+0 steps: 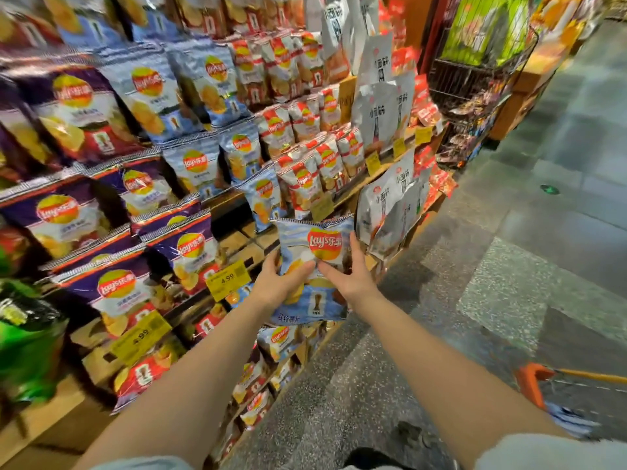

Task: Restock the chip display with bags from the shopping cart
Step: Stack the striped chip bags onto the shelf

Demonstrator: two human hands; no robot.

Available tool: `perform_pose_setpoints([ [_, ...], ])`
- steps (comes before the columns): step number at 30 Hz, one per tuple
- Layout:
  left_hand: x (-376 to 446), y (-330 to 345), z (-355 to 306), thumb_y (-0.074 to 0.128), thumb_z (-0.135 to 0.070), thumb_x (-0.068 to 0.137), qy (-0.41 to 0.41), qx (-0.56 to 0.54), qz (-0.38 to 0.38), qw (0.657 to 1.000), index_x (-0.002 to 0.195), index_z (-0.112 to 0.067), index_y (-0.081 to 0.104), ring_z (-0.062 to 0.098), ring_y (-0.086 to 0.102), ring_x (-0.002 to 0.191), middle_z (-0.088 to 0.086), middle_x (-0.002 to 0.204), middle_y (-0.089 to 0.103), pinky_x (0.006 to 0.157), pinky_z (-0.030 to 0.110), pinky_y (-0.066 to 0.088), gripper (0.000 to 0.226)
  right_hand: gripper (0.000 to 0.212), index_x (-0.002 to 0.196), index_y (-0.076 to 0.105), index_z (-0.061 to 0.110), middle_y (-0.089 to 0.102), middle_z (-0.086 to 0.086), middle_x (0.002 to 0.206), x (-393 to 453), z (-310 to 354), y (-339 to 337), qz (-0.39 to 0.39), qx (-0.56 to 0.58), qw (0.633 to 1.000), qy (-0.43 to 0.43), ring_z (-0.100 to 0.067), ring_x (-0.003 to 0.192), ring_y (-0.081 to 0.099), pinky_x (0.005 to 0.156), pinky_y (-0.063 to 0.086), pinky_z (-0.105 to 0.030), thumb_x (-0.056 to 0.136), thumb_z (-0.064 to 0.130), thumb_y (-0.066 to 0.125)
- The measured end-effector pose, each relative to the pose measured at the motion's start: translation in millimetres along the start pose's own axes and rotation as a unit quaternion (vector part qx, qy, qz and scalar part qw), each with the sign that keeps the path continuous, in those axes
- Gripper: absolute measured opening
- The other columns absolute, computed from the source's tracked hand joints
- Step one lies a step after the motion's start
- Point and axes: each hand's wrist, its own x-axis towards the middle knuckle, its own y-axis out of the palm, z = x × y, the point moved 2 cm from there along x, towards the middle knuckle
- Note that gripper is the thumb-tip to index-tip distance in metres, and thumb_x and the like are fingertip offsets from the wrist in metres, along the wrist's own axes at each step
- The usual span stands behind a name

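While both arms reach out, left hand and right hand grip blue bag from either side, upright, just off shelf front; cart lower right.

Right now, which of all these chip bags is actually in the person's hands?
The light-blue Lay's bag, held off the shelves by left hand and right hand; every other bag sits shelved.

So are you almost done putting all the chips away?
Hard to say. The upper shelves already look packed with bags. Right now the left hand and right hand hold one light blue chip bag up in front of the display, not yet shelved. It has to go in, maybe into the gap behind it. Only the cart's orange corner shows, so I can't tell how many bags remain.
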Motion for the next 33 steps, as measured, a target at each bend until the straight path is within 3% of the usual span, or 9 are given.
perform_pose_setpoints([
  [3,21.2,-10.8,-7.2,0.071,-0.061,0.064,-0.007,-0.002,-0.02,1.0,0.155,-0.021,0.01,0.024,0.035,0.139,0.001,0.159,0.023,0.105,0.037,0.04,0.117,0.092,0.153,0.002,0.033,0.007,0.009,0.159,31.9,0.8,13.2,0.015,-0.031,0.999,0.009,-0.013,0.145,0.013,0.105,0.03,-0.027,0.089,0.024,0.067],
  [8,77.8,-26.4,-18.9,0.072,-0.049,0.079,-0.028,0.002,-0.069,0.997,0.154,-0.015,0.013,0.024,0.033,0.14,0.002,0.156,0.027,0.107,0.036,0.035,0.101,0.097,0.151,-0.004,0.039,0.002,0.008,0.161,105.5,4.8,29.5,0.06,-0.069,0.995,0.037,-0.021,0.147,0.01,0.114,0.026,-0.046,0.087,0.032,0.069],
  [11,122.2,-37.1,-25.9,0.075,-0.052,0.073,-0.043,-0.023,-0.1,0.994,0.153,-0.014,0.015,0.027,0.039,0.135,0.004,0.153,0.03,0.106,0.037,0.038,0.106,0.098,0.153,-0.006,0.032,0.004,0.005,0.161,163.3,6.1,36.5,0.105,-0.082,0.99,0.038,-0.021,0.147,0.013,0.112,0.027,-0.042,0.088,0.031,0.068],
  [17,209.7,-45.4,-47.9,0.074,-0.028,0.084,-0.084,-0.103,-0.157,0.979,0.154,-0.013,0.007,0.02,0.027,0.142,0.004,0.157,0.022,0.102,0.028,0.033,0.098,0.106,0.154,0.01,0.027,0.036,0.0,0.151,282.2,15.4,51.9,0.216,-0.121,0.967,0.069,-0.02,0.134,0.04,0.106,0.042,-0.043,0.073,0.043,0.077],
  [20,255.1,-47.7,-59.0,0.072,-0.022,0.086,-0.108,-0.117,-0.195,0.968,0.153,-0.01,0.012,0.02,0.027,0.143,0.006,0.158,0.023,0.105,0.028,0.031,0.091,0.093,0.154,0.011,0.026,0.035,0.0,0.152,338.7,12.0,56.8,0.245,-0.119,0.958,0.089,-0.021,0.134,0.039,0.106,0.042,-0.042,0.084,0.024,0.072],
  [24,305.0,-44.8,-54.9,0.073,-0.013,0.085,-0.148,-0.138,-0.207,0.957,0.149,-0.008,0.018,0.025,0.035,0.139,0.012,0.154,0.03,0.104,0.032,0.037,0.085,0.088,0.154,0.011,0.029,0.04,0.004,0.147,394.7,-1.0,56.5,0.284,-0.151,0.94,0.113,-0.015,0.121,0.047,0.085,0.05,-0.025,0.088,0.013,0.067],
  [28,336.7,-42.2,-32.2,0.076,-0.009,0.081,-0.18,-0.154,-0.21,0.949,0.136,-0.014,0.03,0.026,0.039,0.136,0.013,0.147,0.038,0.108,0.038,0.039,0.072,0.086,0.154,0.01,0.03,0.032,0.01,0.149,429.8,-17.3,58.2,0.298,-0.171,0.928,0.143,-0.015,0.135,0.035,0.108,0.038,-0.034,0.089,0.017,0.066],
  [30,346.4,-41.1,-22.6,0.076,-0.009,0.081,-0.191,-0.142,-0.222,0.945,0.128,-0.014,0.032,0.025,0.042,0.131,0.01,0.142,0.042,0.104,0.034,0.041,0.065,0.086,0.154,0.008,0.029,0.03,0.009,0.151,439.0,-26.2,60.2,0.304,-0.178,0.923,0.154,-0.016,0.137,0.033,0.108,0.036,-0.034,0.09,0.017,0.065],
  [33,353.8,-38.3,-8.3,0.07,-0.005,0.086,-0.209,-0.151,-0.221,0.941,0.124,-0.012,0.032,0.022,0.047,0.119,0.009,0.128,0.045,0.086,0.023,0.043,0.054,0.085,0.154,0.008,0.028,0.028,0.007,0.153,444.8,-41.0,59.6,0.31,-0.175,0.92,0.161,-0.017,0.138,0.033,0.105,0.037,-0.03,0.091,0.016,0.064],
])
